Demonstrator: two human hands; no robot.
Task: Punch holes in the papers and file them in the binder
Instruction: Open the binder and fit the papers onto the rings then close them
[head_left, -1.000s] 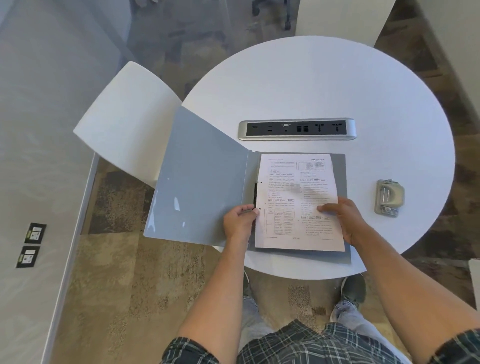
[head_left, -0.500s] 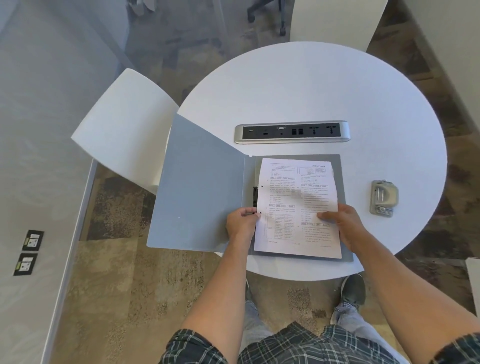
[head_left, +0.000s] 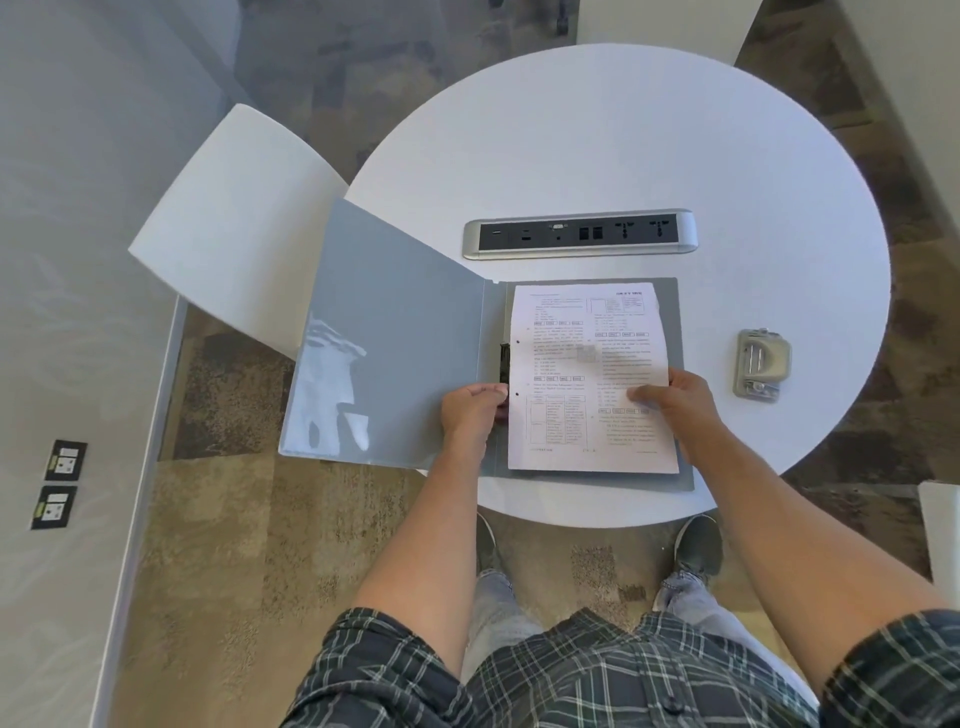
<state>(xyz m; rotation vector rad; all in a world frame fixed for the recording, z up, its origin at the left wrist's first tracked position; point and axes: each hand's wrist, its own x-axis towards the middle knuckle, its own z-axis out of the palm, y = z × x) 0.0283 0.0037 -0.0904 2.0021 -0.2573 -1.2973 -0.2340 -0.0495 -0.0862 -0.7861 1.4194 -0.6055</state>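
Grey binder (head_left: 395, 343) open flat at the near edge of the round white table (head_left: 623, 130), front cover hanging past the rim. Punched paper (head_left: 587, 358) on the right half — holes beside the black clip (head_left: 504, 364). Left hand (head_left: 472, 410) curled at the clip, grip unclear; right hand (head_left: 675, 400) flat, pressing the paper. Hole punch (head_left: 761, 364) well to the right.

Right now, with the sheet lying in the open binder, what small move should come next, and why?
Probably slide the paper left so its punched holes meet the black clip. The holes sit just beside it, the left hand is at the clip, and the right hand presses the sheet.
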